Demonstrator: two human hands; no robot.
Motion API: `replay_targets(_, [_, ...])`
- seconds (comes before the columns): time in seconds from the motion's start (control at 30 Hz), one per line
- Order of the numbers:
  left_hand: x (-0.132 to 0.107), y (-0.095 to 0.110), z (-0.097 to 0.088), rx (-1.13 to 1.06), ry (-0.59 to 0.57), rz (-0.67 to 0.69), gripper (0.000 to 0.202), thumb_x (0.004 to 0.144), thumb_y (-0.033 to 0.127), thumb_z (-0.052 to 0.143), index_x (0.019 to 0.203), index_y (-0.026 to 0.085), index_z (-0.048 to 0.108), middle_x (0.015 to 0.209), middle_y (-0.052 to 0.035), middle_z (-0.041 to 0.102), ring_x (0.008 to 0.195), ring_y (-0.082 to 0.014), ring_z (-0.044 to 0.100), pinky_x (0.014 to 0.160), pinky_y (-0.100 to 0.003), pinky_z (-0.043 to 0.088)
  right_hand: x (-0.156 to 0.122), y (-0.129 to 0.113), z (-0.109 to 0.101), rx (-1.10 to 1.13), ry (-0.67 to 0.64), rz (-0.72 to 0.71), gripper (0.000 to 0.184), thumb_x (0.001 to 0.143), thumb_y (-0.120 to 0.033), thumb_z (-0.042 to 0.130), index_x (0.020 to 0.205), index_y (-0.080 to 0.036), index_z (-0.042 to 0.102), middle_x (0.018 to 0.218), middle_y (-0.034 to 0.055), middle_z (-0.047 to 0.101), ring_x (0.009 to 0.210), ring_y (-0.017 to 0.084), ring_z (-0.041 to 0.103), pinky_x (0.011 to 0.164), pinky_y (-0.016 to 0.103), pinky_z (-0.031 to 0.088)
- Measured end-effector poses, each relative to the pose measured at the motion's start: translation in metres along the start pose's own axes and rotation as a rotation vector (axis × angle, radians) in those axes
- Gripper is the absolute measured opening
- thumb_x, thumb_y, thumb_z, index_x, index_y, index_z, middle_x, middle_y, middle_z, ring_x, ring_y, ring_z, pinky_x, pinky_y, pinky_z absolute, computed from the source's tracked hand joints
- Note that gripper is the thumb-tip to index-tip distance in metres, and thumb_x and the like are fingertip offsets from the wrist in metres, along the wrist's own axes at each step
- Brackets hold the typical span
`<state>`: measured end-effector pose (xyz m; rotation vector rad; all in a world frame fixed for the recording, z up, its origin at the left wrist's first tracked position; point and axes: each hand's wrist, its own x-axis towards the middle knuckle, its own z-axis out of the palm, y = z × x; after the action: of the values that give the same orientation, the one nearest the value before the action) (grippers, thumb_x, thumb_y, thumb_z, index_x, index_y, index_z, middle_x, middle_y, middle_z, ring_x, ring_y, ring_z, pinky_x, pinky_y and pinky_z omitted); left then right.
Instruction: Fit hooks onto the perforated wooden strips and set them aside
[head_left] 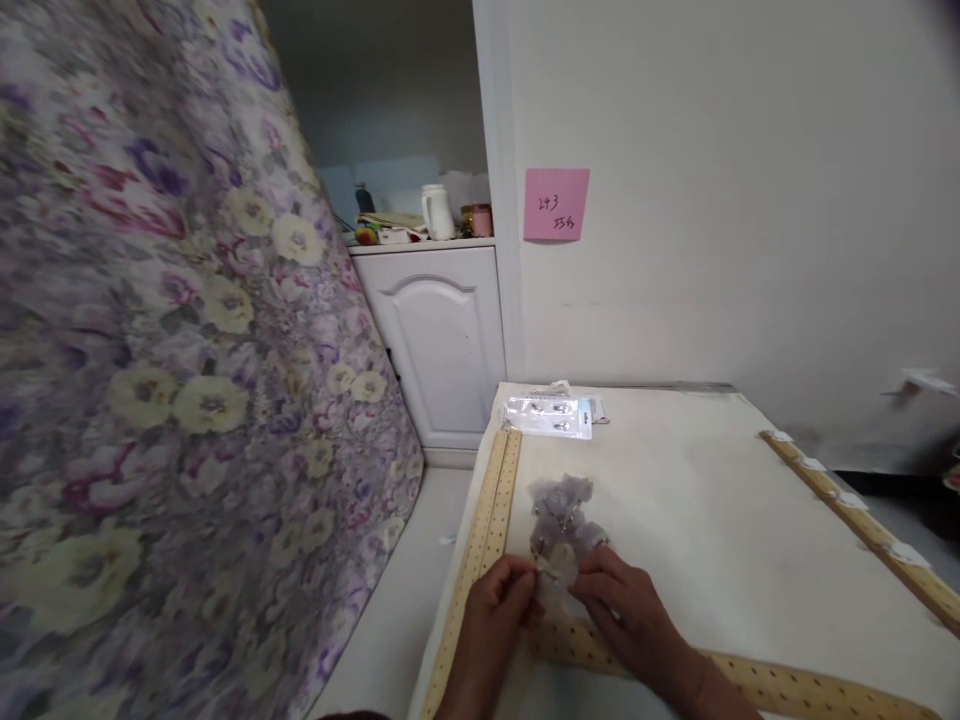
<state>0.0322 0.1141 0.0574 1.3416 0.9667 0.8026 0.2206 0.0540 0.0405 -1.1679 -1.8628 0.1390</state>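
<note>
A cluster of sheer grey-lilac fabric flowers (561,505) lies on the cream table cover, with small shiny bits among the petals. At its near end a paler translucent petal piece (559,567) sits between my two hands. My left hand (499,605) pinches the left side of this piece, thumb and forefinger together. From the right, my right hand (619,605) closes its fingers on the piece's other edge. Whether a fine thread or wire is also between the fingers is too small to tell.
Perforated wooden strips (487,520) edge the table, one (810,685) along the near side, another (847,510) at right with white clips. A clear blister pack (547,417) lies at the far left corner. A floral curtain (225,400) hangs left; a white cabinet (446,340) stands behind.
</note>
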Motion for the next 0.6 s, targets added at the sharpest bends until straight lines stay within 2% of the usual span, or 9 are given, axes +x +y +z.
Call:
replay_targets(0.2, [0.002,0.006,-0.001,-0.066,0.055,-0.055,0.023,0.065,0.036,0.070,0.073,0.017,0.061,0.056,0.0031,0.061,0.054,-0.0128,0.055,0.055,-0.023,0.041,0.007,0.006,0.006,0.042,-0.031,0.026,0.019,0.090,-0.014,0.047,0.092,-0.024,0.063,0.087,0.0041,0.063,0.078,0.015,0.061,0.068,0.026,0.051])
replay_targets(0.43, [0.002,-0.002,0.005,-0.104,0.068,-0.047,0.014,0.066,0.026,0.069,0.072,0.017,0.061,0.053,0.0047,0.060,0.051,-0.0102,0.051,0.054,-0.021,0.037,-0.002,0.007,0.011,0.181,-0.046,0.144,0.018,0.087,-0.012,0.047,0.096,-0.024,0.059,0.096,0.0068,0.059,0.084,0.018,0.060,0.070,0.029,0.053])
replay_targets(0.6, [0.002,-0.002,0.012,-0.045,0.084,-0.053,0.011,0.065,0.023,0.066,0.073,0.017,0.061,0.051,0.0070,0.053,0.049,-0.0091,0.047,0.051,-0.020,0.032,-0.007,0.005,0.009,0.207,-0.015,0.232,0.019,0.083,-0.017,0.053,0.101,-0.024,0.058,0.097,0.0069,0.058,0.067,0.014,0.057,0.058,0.026,0.050])
